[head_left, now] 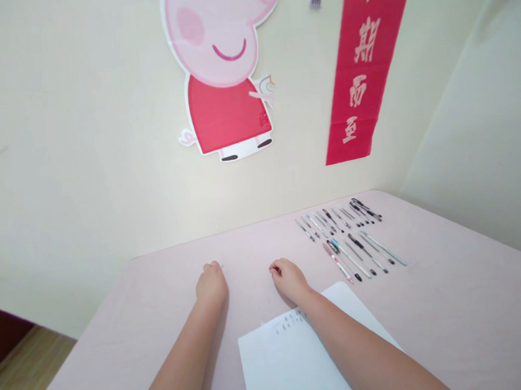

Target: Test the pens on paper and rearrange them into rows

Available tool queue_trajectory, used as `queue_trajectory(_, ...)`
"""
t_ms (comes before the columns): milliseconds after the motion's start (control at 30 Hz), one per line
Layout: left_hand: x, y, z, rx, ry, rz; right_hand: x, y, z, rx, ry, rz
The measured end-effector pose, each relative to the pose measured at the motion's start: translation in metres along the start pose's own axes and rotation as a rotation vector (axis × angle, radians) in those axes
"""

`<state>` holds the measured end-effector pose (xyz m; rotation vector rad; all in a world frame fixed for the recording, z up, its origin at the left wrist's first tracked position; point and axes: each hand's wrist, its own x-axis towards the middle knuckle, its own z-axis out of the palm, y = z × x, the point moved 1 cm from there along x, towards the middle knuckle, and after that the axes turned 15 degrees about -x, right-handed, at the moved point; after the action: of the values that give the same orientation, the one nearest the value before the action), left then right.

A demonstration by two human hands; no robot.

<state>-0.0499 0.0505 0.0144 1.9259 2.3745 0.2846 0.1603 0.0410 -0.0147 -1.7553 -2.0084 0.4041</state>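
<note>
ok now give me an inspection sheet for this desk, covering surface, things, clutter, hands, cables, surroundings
Surface: pink table, beside a wall
Things: pens and pen parts in two rough rows at right; white paper, marked near its far edge, crossed by the right forearm
Clutter: nothing seen
Left hand: fingers curled; contents hidden
Right hand: fingers curled; contents unclear
Cables: nothing seen
Surroundings: cartoon pig cutout and red banner on the wall; floor at lower left

1. Flat pale-pink tabletop (465,306): one even tint.
2. White rectangular paper sheet (284,370): rows of dark marks at its far edge.
3. Slim pink-and-white plastic pen (337,264): pink at both ends.
4. Pig-shaped pink wall cutout (229,111): red dress, black shoes, white border.
5. Long red banner (350,151): whitish characters.
</note>
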Motion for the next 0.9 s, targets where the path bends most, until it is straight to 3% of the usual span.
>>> queue_trajectory(400, 0.001, -0.019, -0.008, -0.049, 0.057, -0.032, 0.000, 0.001, 0.001, -0.009, 0.007, 0.000)
queue_trajectory(633, -0.001, -0.035, -0.015, -0.103, 0.169, -0.058, 0.000, 0.001, -0.001, -0.009, 0.010, -0.004)
queue_trajectory(800, -0.011, -0.041, -0.015, -0.129, 0.067, -0.134, 0.000, 0.000, -0.001, -0.012, 0.003, 0.000)
queue_trajectory(900, -0.016, -0.037, -0.015, -0.122, 0.040, -0.112, -0.001, 0.000, -0.001, -0.014, 0.006, 0.007)
